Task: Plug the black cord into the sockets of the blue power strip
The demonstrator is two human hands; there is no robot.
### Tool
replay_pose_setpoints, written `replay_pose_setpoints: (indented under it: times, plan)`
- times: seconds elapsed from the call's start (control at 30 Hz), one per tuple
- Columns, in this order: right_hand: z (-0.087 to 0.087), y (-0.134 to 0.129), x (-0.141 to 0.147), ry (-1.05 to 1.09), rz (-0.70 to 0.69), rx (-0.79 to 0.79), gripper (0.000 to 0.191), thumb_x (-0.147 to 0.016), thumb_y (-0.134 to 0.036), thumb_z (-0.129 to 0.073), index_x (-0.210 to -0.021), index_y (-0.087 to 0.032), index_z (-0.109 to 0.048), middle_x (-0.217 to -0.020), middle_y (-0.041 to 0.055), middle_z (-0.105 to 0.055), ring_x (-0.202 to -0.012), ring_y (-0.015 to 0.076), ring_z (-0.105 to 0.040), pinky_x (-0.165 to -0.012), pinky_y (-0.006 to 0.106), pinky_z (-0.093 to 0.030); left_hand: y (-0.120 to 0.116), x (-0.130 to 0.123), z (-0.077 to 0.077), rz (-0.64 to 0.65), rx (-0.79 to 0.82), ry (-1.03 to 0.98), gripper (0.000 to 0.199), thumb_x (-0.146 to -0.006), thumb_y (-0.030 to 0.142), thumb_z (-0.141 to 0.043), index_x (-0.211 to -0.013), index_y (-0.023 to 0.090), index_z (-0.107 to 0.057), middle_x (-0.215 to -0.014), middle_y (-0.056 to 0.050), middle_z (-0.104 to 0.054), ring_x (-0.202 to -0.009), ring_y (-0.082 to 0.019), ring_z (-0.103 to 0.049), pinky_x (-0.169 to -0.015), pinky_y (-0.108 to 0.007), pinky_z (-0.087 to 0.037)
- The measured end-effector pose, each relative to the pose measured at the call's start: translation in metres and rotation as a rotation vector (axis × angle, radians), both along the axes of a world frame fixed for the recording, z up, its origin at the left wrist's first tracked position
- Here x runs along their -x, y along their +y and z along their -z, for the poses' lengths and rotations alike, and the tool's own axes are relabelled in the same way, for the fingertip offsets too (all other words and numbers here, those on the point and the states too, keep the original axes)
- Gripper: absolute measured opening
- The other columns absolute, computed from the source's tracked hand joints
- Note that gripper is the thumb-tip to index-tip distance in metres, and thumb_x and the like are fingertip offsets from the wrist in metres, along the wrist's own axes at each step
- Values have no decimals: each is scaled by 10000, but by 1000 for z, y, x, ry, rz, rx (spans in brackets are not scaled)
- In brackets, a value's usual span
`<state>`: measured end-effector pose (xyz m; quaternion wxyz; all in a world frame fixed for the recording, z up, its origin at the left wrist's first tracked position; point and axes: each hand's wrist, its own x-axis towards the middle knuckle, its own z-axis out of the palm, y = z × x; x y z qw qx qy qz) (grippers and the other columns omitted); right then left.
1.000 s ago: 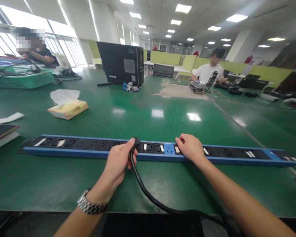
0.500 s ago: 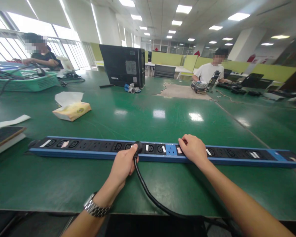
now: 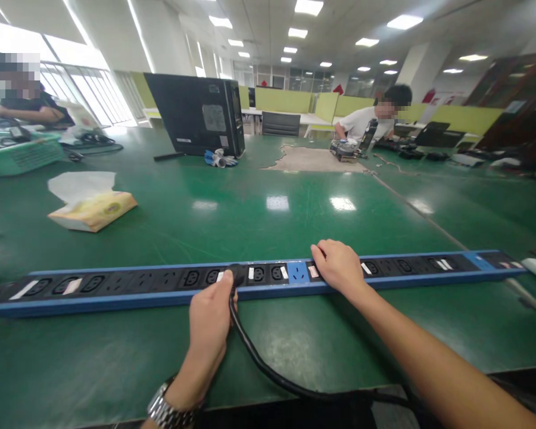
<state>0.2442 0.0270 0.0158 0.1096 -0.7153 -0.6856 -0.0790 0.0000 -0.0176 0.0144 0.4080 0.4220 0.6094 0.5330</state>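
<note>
A long blue and black power strip [image 3: 138, 301] lies across the green table before me, with rows of sockets and small white labels. My left hand [image 3: 211, 310] is closed on a black plug [image 3: 236, 275] at the strip's middle, thumb on top; whether its pins are fully in a socket is hidden. From the plug a thick black cable [image 3: 268, 372] curves down and right, past the table's near edge. To the right of the blue socket [image 3: 298, 273], my right hand [image 3: 337, 262] wraps over the strip with curled fingers, gripping it.
A tissue pack [image 3: 96, 208] sits at the left, beyond the strip. Farther back are a black computer case [image 3: 196, 116], gloves [image 3: 220, 158] and a green basket [image 3: 22, 155]. Two people work across the table, one at the left, one in white [image 3: 361, 125] at the right.
The view has turned, so the strip now slants and the background sits farther left. Both hands keep their places on the plug and the strip.
</note>
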Motion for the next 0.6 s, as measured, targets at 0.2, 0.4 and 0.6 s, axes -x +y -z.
replay_pose_setpoints:
  times: [0.2,0.4,0.6]
  plan:
    - [-2,0,-1,-5,-10,6,442,-979,-417,-299,-741,-204,-604,-819,41,-680,-778,157,-590,-644,285,-268,7,-30,-43,293,-158,121,518,-851,540,-474,-471,189,-502,-376,35,-441,-371,-95,-395,-416,-233,-293]
    - [-3,-1,-2,39,-29,-21,472,-997,-413,-249,-733,-202,-578,-796,43,-679,-743,146,-584,-644,278,-281,11,-75,-12,567,34,293,626,-888,591,-309,-426,205,-482,-332,8,-447,-376,-126,-449,-467,-246,-329]
    - [1,-3,-2,50,-48,-71,470,-997,-414,-241,-717,-203,-556,-766,40,-656,-718,144,-570,-632,271,-277,7,-81,-19,524,-12,642,605,-920,500,-279,-496,196,-585,-491,-64,-601,-519,-182,-563,-543,-284,-339]
